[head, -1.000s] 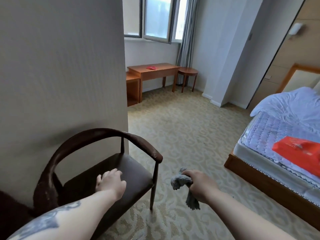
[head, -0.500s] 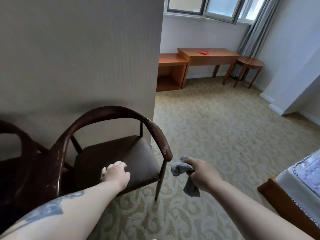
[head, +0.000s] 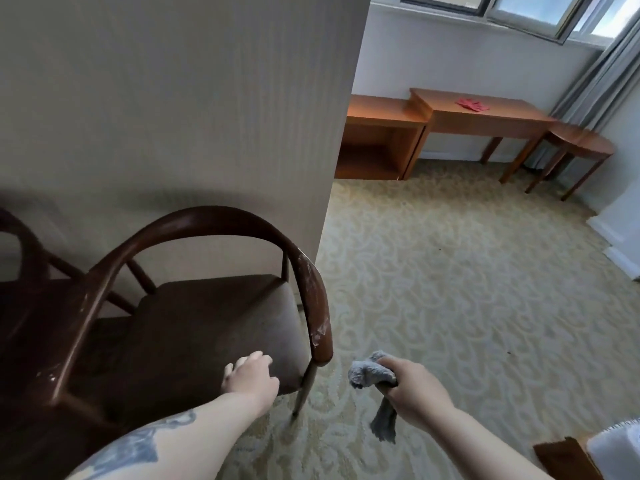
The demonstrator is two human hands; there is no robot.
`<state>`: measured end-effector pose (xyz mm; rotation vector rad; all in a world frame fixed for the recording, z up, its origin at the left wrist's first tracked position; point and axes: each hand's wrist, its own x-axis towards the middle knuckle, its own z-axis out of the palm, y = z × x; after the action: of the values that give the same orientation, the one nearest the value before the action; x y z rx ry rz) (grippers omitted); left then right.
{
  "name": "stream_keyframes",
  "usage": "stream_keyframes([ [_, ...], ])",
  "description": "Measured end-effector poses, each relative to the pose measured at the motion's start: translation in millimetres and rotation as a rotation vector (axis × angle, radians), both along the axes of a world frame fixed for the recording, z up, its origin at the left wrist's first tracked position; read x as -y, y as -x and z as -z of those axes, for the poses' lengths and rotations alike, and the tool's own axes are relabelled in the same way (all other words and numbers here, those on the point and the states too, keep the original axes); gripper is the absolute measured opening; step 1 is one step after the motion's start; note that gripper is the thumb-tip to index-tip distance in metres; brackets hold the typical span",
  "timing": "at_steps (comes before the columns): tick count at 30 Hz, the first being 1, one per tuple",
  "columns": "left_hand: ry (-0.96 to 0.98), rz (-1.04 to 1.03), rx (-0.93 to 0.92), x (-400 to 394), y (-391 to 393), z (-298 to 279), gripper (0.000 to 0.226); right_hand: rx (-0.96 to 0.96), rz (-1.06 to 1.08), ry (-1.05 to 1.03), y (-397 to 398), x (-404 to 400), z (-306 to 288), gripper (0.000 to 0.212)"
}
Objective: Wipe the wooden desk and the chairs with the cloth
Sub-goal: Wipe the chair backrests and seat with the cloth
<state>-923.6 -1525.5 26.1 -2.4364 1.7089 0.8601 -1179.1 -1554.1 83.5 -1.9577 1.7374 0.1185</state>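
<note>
Currently the left hand [head: 251, 377] rests on the front edge of the dark chair [head: 214, 327], fingers loosely bent over the seat cushion and gripping nothing; judged purpose: steadying the chair, or bracing against it, so the seat does not shift under a wipe. Right hand [head: 414, 389] is clenched round the cloth [head: 372, 377], held just beside the chair's front right leg, off the seat and above the carpet [head: 450, 289]. Bunching the cloth in the fist leaves a wad sticking out toward the chair, ready to press down; a tail hangs free below the fist.

Cloth: grey, soft, crumpled, looks like terry or microfibre. Wet or dry: cannot tell.

Chair: dark brown wood, curved one-piece back and arm rail, padded brown seat. Rail end nearest the cloth shows pale scuffs or smears, a likely wipe target. A second dark chair [head: 17, 258] sits partly in view on the far side of it.

Wooden desk [head: 485, 117] stands well beyond the chair, under the window, with something red [head: 472, 105] lying on its top. Judged: desk reachable only by walking over.
</note>
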Motion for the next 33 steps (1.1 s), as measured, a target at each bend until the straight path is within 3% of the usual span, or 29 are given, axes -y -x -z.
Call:
stream_keyframes([
  [11,-0.006,-0.414,-0.01,39.8,82.4,17.6,0.043,0.051,-0.368,0.024,50.6,123.9,10.8,0.025],
  [16,0.036,-0.598,-0.084,36.0,135.0,27.2,0.041,0.055,-0.588,0.06,44.2,158.0,32.4,0.014],
  [20,0.075,-0.725,-0.088,26.1,142.3,34.3,0.041,0.124,-0.673,0.159,15.0,160.4,59.5,0.03],
  [26,0.048,-0.896,-0.155,42.7,125.6,63.3,0.047,0.179,-0.968,0.393,-15.0,174.0,97.2,0.059],
  [29,0.079,-0.974,-0.192,58.2,129.1,78.8,0.045,0.279,-1.038,0.496,-21.9,195.9,106.8,0.064],
  [33,0.064,-1.062,-0.246,73.0,152.3,103.2,0.039,0.273,-1.199,0.541,-28.9,215.7,123.2,0.064],
])
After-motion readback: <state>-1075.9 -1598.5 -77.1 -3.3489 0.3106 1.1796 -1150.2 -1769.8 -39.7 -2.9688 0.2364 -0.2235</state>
